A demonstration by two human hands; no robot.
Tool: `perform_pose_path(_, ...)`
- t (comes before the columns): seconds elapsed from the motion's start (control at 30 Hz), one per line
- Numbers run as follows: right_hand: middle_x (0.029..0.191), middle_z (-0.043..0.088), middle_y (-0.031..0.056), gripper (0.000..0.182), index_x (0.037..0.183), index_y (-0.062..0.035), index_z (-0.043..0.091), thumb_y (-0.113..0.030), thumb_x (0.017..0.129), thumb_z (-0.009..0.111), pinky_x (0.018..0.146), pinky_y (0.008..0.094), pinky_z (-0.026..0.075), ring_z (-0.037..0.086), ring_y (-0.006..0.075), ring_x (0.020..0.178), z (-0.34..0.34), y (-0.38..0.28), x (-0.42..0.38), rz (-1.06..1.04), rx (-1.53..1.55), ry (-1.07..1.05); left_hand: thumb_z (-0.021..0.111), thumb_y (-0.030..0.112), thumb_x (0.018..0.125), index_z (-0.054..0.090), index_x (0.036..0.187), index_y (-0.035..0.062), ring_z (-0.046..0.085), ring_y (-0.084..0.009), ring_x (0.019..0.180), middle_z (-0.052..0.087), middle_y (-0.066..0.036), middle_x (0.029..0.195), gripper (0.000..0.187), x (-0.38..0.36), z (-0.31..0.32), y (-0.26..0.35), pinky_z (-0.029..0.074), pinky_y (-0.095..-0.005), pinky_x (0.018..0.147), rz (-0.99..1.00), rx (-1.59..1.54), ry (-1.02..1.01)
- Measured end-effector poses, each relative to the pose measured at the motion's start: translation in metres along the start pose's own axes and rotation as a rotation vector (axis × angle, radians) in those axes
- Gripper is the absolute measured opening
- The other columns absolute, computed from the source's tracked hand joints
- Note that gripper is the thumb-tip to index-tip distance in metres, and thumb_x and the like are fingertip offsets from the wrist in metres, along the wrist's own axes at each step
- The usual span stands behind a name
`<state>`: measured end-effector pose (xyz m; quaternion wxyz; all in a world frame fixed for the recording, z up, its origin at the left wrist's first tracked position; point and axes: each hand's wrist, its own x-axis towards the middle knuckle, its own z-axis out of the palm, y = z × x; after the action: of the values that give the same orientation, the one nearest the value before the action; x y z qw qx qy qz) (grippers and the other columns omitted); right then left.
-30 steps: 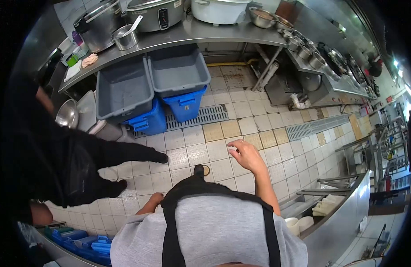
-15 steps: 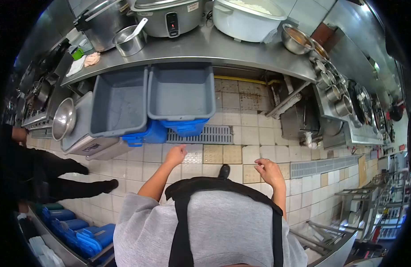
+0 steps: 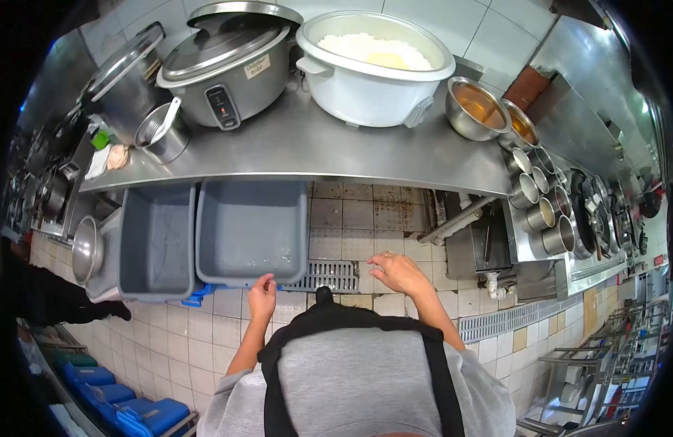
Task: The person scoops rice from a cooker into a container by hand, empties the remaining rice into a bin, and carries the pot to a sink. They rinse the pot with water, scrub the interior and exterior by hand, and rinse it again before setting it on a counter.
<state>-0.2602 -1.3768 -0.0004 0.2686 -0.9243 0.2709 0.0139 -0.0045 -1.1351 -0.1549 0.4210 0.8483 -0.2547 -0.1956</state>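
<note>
My left hand (image 3: 261, 298) is in front of the near rim of a grey plastic tub (image 3: 253, 229), fingertips overlapping that rim in this view. Its fingers are loosely bent and apart, with nothing in them. My right hand (image 3: 400, 274) hangs over the tiled floor, fingers stretched forward and spread, holding nothing. A ring shows on one finger. Beyond both hands runs a steel counter (image 3: 278, 156). On it stands a white rice pot (image 3: 365, 91) full of cooked rice, beside a grey rice cooker (image 3: 260, 91) with its lid tilted.
A second grey tub (image 3: 156, 240) adjoins the first, with a steel bowl (image 3: 87, 251) further left. Bowls of amber liquid (image 3: 478, 109) and several small pots (image 3: 540, 215) stand at right. A person's dark-clad leg (image 3: 67, 295) is at left. Floor drain grates (image 3: 526, 312) lie nearby.
I have stepped closer to the counter, so the rice pot and cookers show more fully. Both hands have come forward, the left one up to the tub's rim; both remain without anything in them.
</note>
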Motion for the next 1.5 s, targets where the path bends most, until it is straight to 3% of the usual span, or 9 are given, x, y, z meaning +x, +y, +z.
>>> perform_pose_path(0.2, 0.099, 0.063, 0.0121, 0.024, 0.102, -0.0101, 0.061, -0.024, 0.084, 0.058, 0.078, 0.0399, 0.048, 0.06, 0.0321, 0.09, -0.088, 0.042, 0.049, -0.142, 0.073, -0.055, 0.059, 0.015, 0.083, 0.064, 0.102, 0.0041, 0.063, -0.0187, 0.072, 0.066, -0.013, 0.08, 0.022, 0.075, 0.037, 0.064, 0.048, -0.0308, 0.067, -0.012, -0.083, -0.003)
perform_pose_path(0.33, 0.092, 0.064, 0.011, 0.014, 0.093, -0.0065, 0.065, -0.012, 0.08, 0.062, 0.073, 0.0337, 0.049, 0.061, 0.0281, 0.083, -0.216, 0.05, 0.092, -0.33, 0.158, 0.278, 0.058, 0.015, 0.085, 0.064, 0.101, 0.0033, 0.062, -0.019, 0.072, 0.065, -0.013, 0.081, 0.021, 0.12, 0.047, 0.151, 0.048, -0.0297, 0.066, 0.121, -0.088, 0.021)
perform_pose_path(0.47, 0.096, 0.064, 0.0106, 0.016, 0.094, -0.0075, 0.065, -0.01, 0.079, 0.062, 0.072, 0.034, 0.048, 0.061, 0.0274, 0.085, -0.322, 0.087, 0.193, -0.484, -0.212, 0.557, 0.057, 0.009, 0.085, 0.063, 0.1, 0.0026, 0.062, -0.0195, 0.073, 0.065, -0.012, 0.084, 0.018, 0.174, 0.065, 0.22, 0.049, -0.0284, 0.066, 0.368, -0.081, 0.187)
perform_pose_path(0.57, 0.11, 0.06, 0.0106, 0.024, 0.103, -0.0113, 0.063, -0.009, 0.079, 0.061, 0.079, 0.0354, 0.047, 0.059, 0.0267, 0.092, -0.364, 0.108, 0.298, -0.516, -0.402, 0.351, 0.056, 0.005, 0.085, 0.062, 0.101, 0.0018, 0.061, -0.0201, 0.075, 0.064, -0.012, 0.088, 0.017, 0.198, 0.07, 0.296, 0.048, -0.0285, 0.067, 0.451, -0.09, 0.295)
perform_pose_path(0.77, 0.142, 0.026, 0.02, 0.077, 0.14, -0.0262, 0.031, -0.022, 0.072, 0.067, 0.092, 0.0475, 0.041, 0.046, 0.0348, 0.114, -0.334, 0.116, 0.397, -0.586, -1.019, -0.241, 0.057, 0.001, 0.082, 0.061, 0.101, -0.0012, 0.06, -0.0248, 0.086, 0.062, -0.015, 0.096, 0.019, 0.248, 0.078, 0.372, 0.047, -0.0312, 0.074, 0.649, -0.058, 0.464)
perform_pose_path(0.9, 0.141, 0.027, 0.0224, 0.075, 0.14, -0.0248, 0.03, -0.013, 0.074, 0.064, 0.093, 0.0453, 0.042, 0.044, 0.0364, 0.116, -0.341, 0.112, 0.409, -0.539, -0.997, -0.31, 0.058, 0.001, 0.08, 0.062, 0.1, -0.0012, 0.057, -0.0287, 0.092, 0.06, -0.016, 0.1, 0.02, 0.283, 0.07, 0.402, 0.044, -0.0343, 0.083, 0.798, -0.017, 0.577)
perform_pose_path(1.2, 0.13, 0.045, 0.0173, 0.058, 0.132, -0.0196, 0.038, 0.005, 0.081, 0.049, 0.087, 0.0429, 0.05, 0.051, 0.0289, 0.113, -0.393, 0.15, 0.48, -0.415, -0.873, 0.134, 0.06, 0.006, 0.079, 0.062, 0.096, -0.0009, 0.058, -0.027, 0.086, 0.063, -0.013, 0.091, 0.019, 0.354, 0.054, 0.438, 0.044, -0.0347, 0.079, 1.072, -0.118, 0.496)
perform_pose_path(1.3, 0.125, 0.05, 0.0157, 0.053, 0.132, -0.0211, 0.038, 0.002, 0.085, 0.046, 0.09, 0.0392, 0.048, 0.053, 0.0311, 0.109, -0.396, 0.143, 0.524, -0.836, -0.887, 0.679, 0.061, 0.011, 0.079, 0.064, 0.092, 0.0018, 0.054, -0.0229, 0.071, 0.058, -0.008, 0.073, 0.016, 0.369, 0.057, 0.444, 0.042, -0.0359, 0.076, 1.009, -0.122, 0.393)
perform_pose_path(1.5, 0.126, 0.05, 0.0147, 0.053, 0.13, -0.0248, 0.042, -0.015, 0.081, 0.059, 0.093, 0.0413, 0.043, 0.052, 0.0301, 0.11, -0.345, 0.168, 0.565, -0.884, -0.902, 0.515, 0.06, 0.013, 0.08, 0.064, 0.086, 0.0038, 0.049, -0.0192, 0.061, 0.05, -0.005, 0.062, 0.012, 0.38, 0.058, 0.441, 0.04, -0.0372, 0.078, 1.079, -0.08, 0.39)
